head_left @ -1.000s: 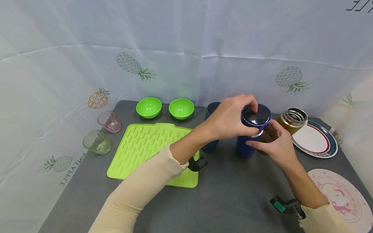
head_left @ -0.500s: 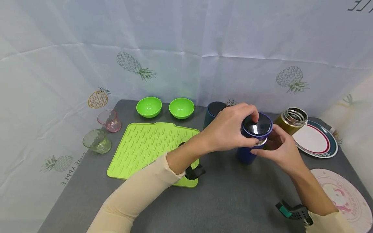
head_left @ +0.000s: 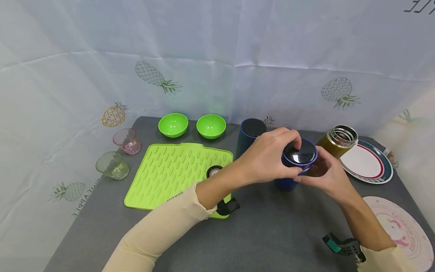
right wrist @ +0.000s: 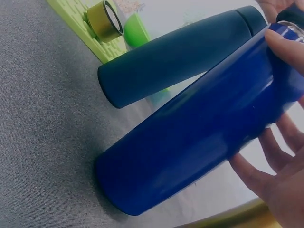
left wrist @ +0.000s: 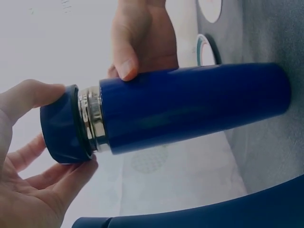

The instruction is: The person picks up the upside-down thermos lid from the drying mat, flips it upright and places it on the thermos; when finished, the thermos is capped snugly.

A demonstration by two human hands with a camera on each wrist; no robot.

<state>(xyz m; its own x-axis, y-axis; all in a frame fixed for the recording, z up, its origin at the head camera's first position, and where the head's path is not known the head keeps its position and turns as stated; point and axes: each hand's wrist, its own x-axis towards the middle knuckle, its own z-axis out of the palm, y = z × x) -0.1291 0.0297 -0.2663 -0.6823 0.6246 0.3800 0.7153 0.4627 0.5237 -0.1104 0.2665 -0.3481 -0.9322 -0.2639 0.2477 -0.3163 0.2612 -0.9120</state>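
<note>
In the head view my left hand (head_left: 268, 156) holds the dark, glossy-topped lid (head_left: 300, 152) of a blue thermos bottle from above. My right hand (head_left: 329, 173) grips the upper part of the bottle's body, its fingers around the far side. The left wrist view gives the blue bottle body (left wrist: 190, 104) side on, its steel neck (left wrist: 94, 116) partly bare between body and lid. Thumb and fingers of the left hand pinch the lid's rim. Seen from the right wrist, the base of the bottle stands on or just above the grey table; I cannot tell which.
Beside it stands a dark teal bottle (head_left: 251, 136), with an uncapped gold bottle (head_left: 336, 141) to the right. A gold cap (right wrist: 104, 21) lies on the green mat (head_left: 176, 173). Around are green bowls (head_left: 211, 126), glasses (head_left: 127, 141), a rimmed plate (head_left: 363, 160) and a pink-patterned disc (head_left: 401, 226).
Both hands have come lower and slightly nearer with the blue bottle and its lid. In the head view, less of the steel neck shows below the lid, and more of the teal bottle is visible.
</note>
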